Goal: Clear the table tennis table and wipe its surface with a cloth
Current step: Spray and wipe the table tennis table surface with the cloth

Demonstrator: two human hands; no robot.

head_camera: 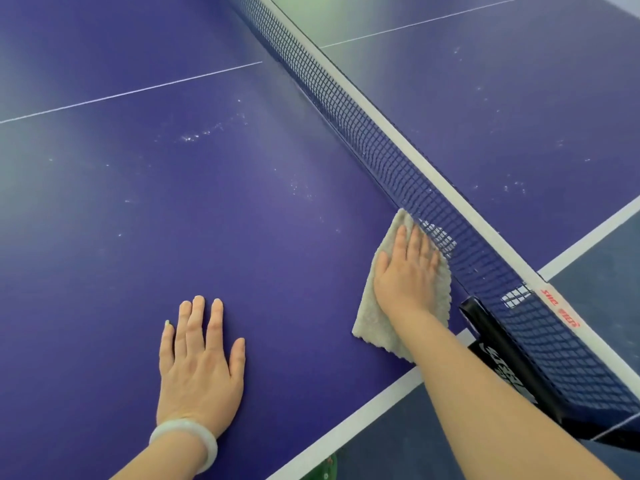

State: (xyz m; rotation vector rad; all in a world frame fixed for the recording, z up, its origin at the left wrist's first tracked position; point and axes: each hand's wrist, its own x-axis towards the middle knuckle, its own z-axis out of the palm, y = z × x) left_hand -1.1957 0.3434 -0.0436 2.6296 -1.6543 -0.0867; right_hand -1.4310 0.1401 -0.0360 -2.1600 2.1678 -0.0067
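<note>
head view | my right hand lies flat, fingers spread, pressing the beige fluffy cloth on the blue table tennis table, touching the dark blue net near the black net post | my left hand, white bangle on wrist, rests open and flat on the table, holding nothing

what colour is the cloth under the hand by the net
Pale beige, with a fuzzy nap. The head view shows the cloth flat under the right hand.
</note>
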